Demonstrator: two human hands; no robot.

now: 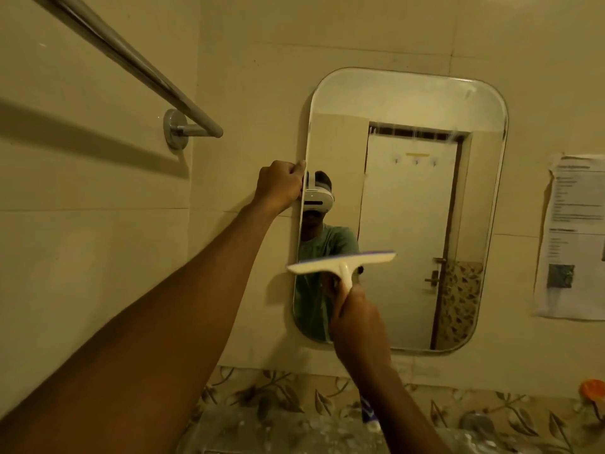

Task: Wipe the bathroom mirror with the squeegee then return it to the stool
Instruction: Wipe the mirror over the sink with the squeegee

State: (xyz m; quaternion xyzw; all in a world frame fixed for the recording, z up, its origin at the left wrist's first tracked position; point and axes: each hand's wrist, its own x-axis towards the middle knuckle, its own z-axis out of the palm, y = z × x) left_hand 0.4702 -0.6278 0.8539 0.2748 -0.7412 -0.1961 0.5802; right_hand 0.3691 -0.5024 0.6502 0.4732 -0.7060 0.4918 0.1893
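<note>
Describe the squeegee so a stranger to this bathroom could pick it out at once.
Find the rounded wall mirror. Against its lower left part, the right hand holds up a T-shaped squeegee. It is cream-white with a purple-edged blade, the only tool in either hand.

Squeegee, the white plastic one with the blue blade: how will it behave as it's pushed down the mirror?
The white plastic squeegee is probably light: the right hand holds it by the short handle alone. Its wide body looks rigid, and only the thin blue blade edge would flex. The rounded wall mirror may shift under pressure, as the left hand grips its edge.
</note>
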